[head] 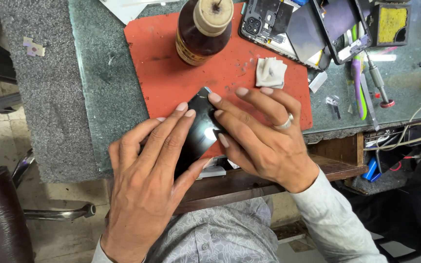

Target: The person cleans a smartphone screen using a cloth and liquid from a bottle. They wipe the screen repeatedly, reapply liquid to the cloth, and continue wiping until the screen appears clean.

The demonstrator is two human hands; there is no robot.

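Left hand (147, 180): we lay it flat, fingers together, over the phone's left side
Right hand (259, 134): we press spread fingertips on its right edge
Phone (201, 129): black, tilted, on the red mat (162, 63) at the desk's near edge
Bottle (203, 29): brown, behind the phone

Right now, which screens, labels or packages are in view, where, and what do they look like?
Phone: on the red mat at the bench edge, black glossy slab, pressed under the left hand and right hand.
Bottle: top of the mat, dark brown, tan cap, pale label band.
Opened phones: top right, black rectangles, insides showing.
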